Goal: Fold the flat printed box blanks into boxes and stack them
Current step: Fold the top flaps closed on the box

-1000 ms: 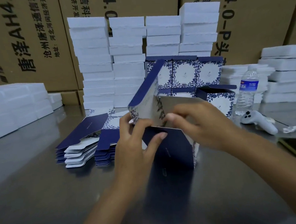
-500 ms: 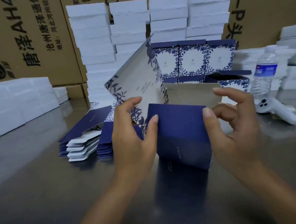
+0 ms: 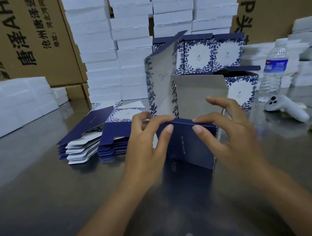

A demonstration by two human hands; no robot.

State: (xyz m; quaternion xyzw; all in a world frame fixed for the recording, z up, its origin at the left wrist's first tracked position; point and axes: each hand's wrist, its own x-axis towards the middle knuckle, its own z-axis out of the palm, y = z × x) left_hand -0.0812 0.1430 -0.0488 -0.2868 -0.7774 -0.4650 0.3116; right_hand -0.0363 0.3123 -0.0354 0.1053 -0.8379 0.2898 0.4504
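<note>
Box [image 3: 190,146] half folded, upright just right of blanks [image 3: 90,140], its near flap [image 3: 184,124] pinched by left hand [image 3: 146,145] and right hand [image 3: 233,136], lid unclosed; finished boxes [image 3: 199,56] stacked behind-right of blanks, 2 blank piles left to fold.

Quick count: one half-folded box [image 3: 188,145], two piles of flat blanks [image 3: 83,140], at least four finished boxes [image 3: 199,56], four tall foam stacks [image 3: 96,48], one water bottle [image 3: 274,70], one controller [image 3: 286,108].

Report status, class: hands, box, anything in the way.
Left hand and right hand pinch the box at its navy front fold. Half folded, top open. Blanks left, bottle right, neither touching it.
</note>
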